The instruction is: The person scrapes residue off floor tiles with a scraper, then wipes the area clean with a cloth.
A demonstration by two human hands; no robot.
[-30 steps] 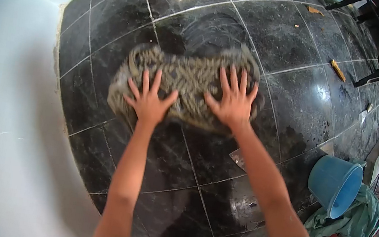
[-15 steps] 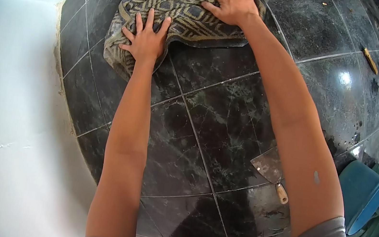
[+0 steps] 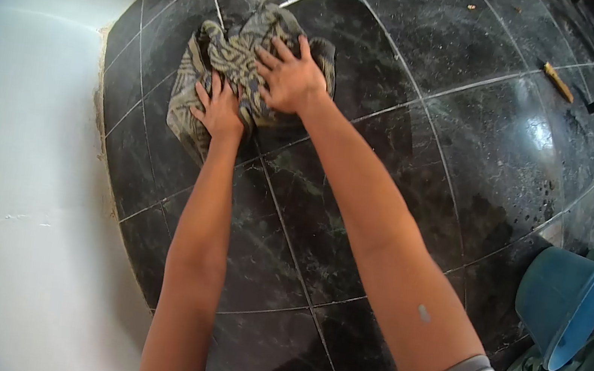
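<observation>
A patterned tan and dark cloth point(image 3: 216, 60) lies bunched up on the black tiled floor point(image 3: 415, 103) near the white wall. My left hand point(image 3: 218, 109) presses flat on the cloth's lower left part, fingers spread. My right hand point(image 3: 288, 74) presses on its right side, fingers spread over the folds. Both arms are stretched forward.
A white wall point(image 3: 21, 147) runs along the left. A blue bucket point(image 3: 561, 302) lies tipped at the right on a green cloth point(image 3: 560, 367). A small yellowish tool point(image 3: 558, 82) lies on the tiles at the upper right.
The cloth was spread wide under both hands, then pushed away; now it is gathered into a bunch and my right hand has moved left, close to my left hand.
</observation>
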